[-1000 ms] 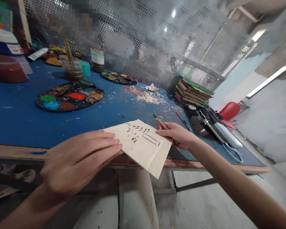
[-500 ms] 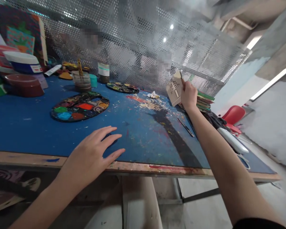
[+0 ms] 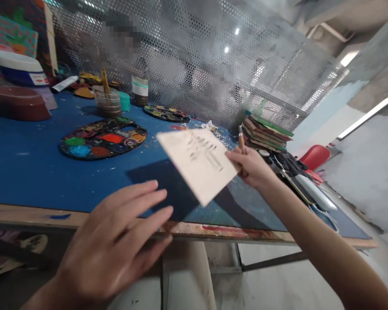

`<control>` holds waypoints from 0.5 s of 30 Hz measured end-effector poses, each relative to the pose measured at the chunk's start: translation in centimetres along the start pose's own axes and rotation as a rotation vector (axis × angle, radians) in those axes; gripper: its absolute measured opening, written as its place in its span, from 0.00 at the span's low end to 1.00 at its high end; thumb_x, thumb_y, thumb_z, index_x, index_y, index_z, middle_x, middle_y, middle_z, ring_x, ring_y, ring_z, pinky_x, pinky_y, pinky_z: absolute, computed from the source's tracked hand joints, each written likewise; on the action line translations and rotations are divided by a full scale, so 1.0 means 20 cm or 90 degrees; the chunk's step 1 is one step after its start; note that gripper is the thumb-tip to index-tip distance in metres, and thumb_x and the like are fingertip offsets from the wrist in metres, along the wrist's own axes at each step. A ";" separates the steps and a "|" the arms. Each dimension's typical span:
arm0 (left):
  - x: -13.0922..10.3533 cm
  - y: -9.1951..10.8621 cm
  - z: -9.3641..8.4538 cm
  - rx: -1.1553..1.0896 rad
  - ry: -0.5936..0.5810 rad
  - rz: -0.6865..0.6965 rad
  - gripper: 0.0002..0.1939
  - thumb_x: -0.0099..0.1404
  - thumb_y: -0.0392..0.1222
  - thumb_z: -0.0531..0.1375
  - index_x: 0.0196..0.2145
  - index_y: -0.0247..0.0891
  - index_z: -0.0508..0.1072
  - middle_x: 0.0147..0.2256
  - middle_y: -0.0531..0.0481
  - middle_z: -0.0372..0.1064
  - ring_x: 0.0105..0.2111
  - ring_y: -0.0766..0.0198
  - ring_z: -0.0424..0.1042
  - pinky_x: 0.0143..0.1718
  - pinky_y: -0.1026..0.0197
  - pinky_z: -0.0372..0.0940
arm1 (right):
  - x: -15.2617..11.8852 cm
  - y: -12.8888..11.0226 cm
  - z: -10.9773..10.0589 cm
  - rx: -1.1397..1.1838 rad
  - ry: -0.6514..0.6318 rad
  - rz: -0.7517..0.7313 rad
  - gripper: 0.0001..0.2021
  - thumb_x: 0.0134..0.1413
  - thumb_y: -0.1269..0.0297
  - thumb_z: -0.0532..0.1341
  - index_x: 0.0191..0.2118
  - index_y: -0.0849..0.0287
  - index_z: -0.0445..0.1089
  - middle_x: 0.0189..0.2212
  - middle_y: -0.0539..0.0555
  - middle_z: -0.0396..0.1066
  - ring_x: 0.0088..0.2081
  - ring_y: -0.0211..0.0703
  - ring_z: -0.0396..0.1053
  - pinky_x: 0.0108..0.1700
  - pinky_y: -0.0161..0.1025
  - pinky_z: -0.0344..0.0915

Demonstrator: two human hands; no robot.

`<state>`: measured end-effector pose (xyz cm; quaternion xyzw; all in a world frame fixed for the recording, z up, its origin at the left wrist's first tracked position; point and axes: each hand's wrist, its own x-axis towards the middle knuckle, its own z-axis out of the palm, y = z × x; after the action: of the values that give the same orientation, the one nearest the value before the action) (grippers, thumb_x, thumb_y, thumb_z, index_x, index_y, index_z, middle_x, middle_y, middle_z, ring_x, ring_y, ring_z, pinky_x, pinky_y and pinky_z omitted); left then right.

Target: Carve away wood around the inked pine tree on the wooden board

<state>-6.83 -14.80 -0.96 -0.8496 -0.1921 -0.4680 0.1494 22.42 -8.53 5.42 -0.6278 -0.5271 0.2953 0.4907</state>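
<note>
Pinching the right edge of a pale panel (image 3: 200,165) marked with dark strokes, the right hand (image 3: 251,167) keeps a wooden-handled tool (image 3: 241,138) in the same grip, its tip pointing up. Tilted above the blue desk (image 3: 35,181), the panel casts a shadow there. Near the front edge, the left hand (image 3: 116,239) hovers apart from the panel, its grip wide with fingers spread, a paint-covered palette (image 3: 100,140) lying beyond it.
</note>
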 end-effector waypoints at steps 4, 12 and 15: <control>-0.02 0.06 0.02 -0.039 0.016 0.050 0.22 0.64 0.46 0.61 0.51 0.30 0.69 0.51 0.41 0.68 0.54 0.51 0.66 0.58 0.48 0.62 | -0.23 0.08 0.11 0.077 -0.172 0.067 0.25 0.35 0.55 0.70 0.22 0.55 0.49 0.19 0.42 0.52 0.21 0.32 0.54 0.25 0.33 0.54; -0.06 0.09 0.18 0.131 -0.233 0.012 0.50 0.59 0.73 0.49 0.58 0.21 0.62 0.59 0.27 0.59 0.59 0.38 0.61 0.56 0.41 0.58 | -0.17 0.21 0.16 0.129 -0.157 0.048 0.26 0.36 0.57 0.71 0.23 0.55 0.48 0.19 0.41 0.50 0.23 0.31 0.49 0.26 0.33 0.48; -0.10 0.25 0.20 -0.032 -0.185 0.075 0.29 0.69 0.59 0.47 0.53 0.34 0.69 0.56 0.46 0.66 0.61 0.56 0.59 0.63 0.54 0.54 | -0.17 0.25 0.17 0.145 -0.141 0.043 0.25 0.37 0.57 0.70 0.24 0.55 0.49 0.20 0.41 0.51 0.23 0.31 0.50 0.27 0.33 0.49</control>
<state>-2.50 -17.73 -5.04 -0.9216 -0.1494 -0.3354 0.1259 20.22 -10.52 -0.84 -0.5489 -0.5196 0.4372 0.4874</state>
